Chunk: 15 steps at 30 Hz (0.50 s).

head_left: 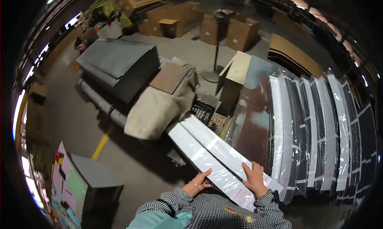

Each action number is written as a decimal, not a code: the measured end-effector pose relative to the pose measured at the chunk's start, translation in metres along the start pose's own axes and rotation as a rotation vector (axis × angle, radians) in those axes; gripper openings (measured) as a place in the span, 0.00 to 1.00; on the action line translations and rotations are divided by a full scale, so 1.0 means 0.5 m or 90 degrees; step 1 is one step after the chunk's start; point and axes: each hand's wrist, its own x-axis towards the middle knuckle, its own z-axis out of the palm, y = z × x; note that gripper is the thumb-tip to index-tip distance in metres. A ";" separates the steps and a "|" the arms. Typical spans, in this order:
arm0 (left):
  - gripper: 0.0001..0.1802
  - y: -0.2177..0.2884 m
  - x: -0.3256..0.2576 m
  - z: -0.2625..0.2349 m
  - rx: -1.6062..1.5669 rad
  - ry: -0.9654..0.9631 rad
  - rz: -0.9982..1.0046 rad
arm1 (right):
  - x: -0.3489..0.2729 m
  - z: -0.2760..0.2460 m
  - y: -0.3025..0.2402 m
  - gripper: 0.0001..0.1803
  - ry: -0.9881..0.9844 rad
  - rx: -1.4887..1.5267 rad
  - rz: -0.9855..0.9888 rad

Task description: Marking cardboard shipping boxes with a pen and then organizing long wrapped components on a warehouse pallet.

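Observation:
Two long white strips wrapped in clear plastic, with a dark gap between them, lie slantwise before me. My left hand (202, 180) grips the outer edge of the left strip (199, 157), thumb on top and fingers mostly hidden beneath. Over the near part of the right strip (219, 147), my right hand (255, 178) is closed, thumb toward the gap and fingers along the far side. The strips' far ends reach a machine partly covered by a beige cloth (153, 109).
At right, several plastic-wrapped long white and black packages (329, 129) lie side by side next to a worn brown metal tabletop (251, 121). A grey box-shaped machine cover (119, 61), standing fan (216, 61) and cardboard boxes (242, 32) stand beyond. A paper-covered cabinet (93, 171) is at left.

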 end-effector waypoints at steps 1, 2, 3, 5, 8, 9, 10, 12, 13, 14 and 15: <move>0.30 0.012 0.006 -0.011 -0.030 -0.002 0.015 | 0.024 0.011 0.002 0.48 0.007 -0.011 -0.011; 0.30 0.031 0.014 -0.023 -0.056 -0.005 0.025 | 0.057 0.022 0.007 0.46 0.009 0.012 -0.032; 0.30 0.057 0.009 -0.009 -0.055 0.004 0.034 | 0.081 0.043 0.024 0.46 -0.007 0.016 -0.022; 0.30 0.121 0.006 0.008 -0.053 0.027 0.052 | 0.157 0.061 0.035 0.45 0.007 0.030 -0.061; 0.30 0.196 0.036 0.014 -0.109 0.031 0.074 | 0.248 0.073 0.038 0.36 0.144 -0.025 -0.084; 0.32 0.230 0.062 -0.012 -0.124 0.014 0.113 | 0.278 0.071 0.010 0.31 0.238 -0.013 -0.073; 0.33 0.253 0.094 -0.036 -0.148 -0.002 0.157 | 0.295 0.046 -0.014 0.31 0.296 0.041 -0.080; 0.39 0.286 0.141 -0.040 -0.165 0.076 0.170 | 0.280 -0.009 -0.056 0.32 0.300 0.116 -0.046; 0.43 0.277 0.153 0.017 -0.155 0.166 0.166 | 0.250 -0.002 -0.037 0.31 0.310 0.117 0.001; 0.43 0.271 0.168 0.041 -0.119 0.156 0.146 | 0.229 0.012 -0.022 0.30 0.321 0.125 0.037; 0.44 0.248 0.178 0.061 -0.057 0.081 0.120 | 0.184 0.025 0.006 0.29 0.332 0.062 0.105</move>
